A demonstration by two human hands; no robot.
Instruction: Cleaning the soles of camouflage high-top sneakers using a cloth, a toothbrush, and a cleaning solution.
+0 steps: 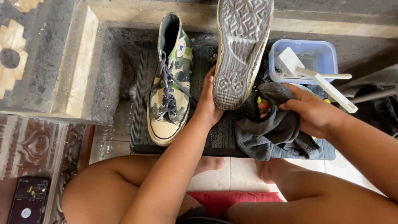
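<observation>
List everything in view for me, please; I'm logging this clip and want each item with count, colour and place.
camouflage high-top sneaker: 1, green, tan and cream with dark laces, standing on the mat at left
upturned sneaker: 1, grey-white sole facing the camera, centre
grey cloth: 1, dark grey, on the mat at right
ribbed mat: 1, black, on the floor
plastic container: 1, clear blue, upper right
white brush: 1, across the container
phone: 1, black, lower left
red cushion: 1, bottom centre
left hand: on the upturned sneaker
right hand: gripping the grey cloth
</observation>
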